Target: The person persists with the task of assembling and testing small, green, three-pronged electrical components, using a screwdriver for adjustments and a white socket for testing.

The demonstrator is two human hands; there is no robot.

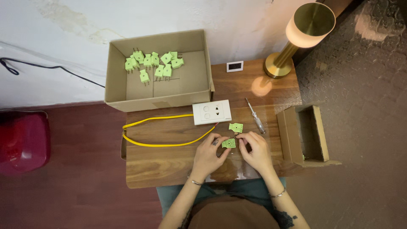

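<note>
Both hands meet over the middle of the wooden table [169, 165], close to my body. With my left hand [208, 153] I pinch a small green plug half [229, 143] between thumb and fingertips, fingers curled round its left edge. My right hand [255, 150] closes in from the other side, its fingertips touching the same piece at its right edge, so the part sits squarely between the two hands, held just above the tabletop. A second green plug half [235, 127] lies loose on the wood just beyond my fingers, between them and the white socket plate [212, 112]. A yellow cable [157, 144] loops out to the left from that plate. A screwdriver with a clear handle [255, 115] lies just beyond my right hand. Farther away, the large cardboard box [199, 91] holds a cluster of green plugs [152, 62]; a smaller cardboard box [292, 135] lies on its side at my right, near a brass lamp [296, 38].
</note>
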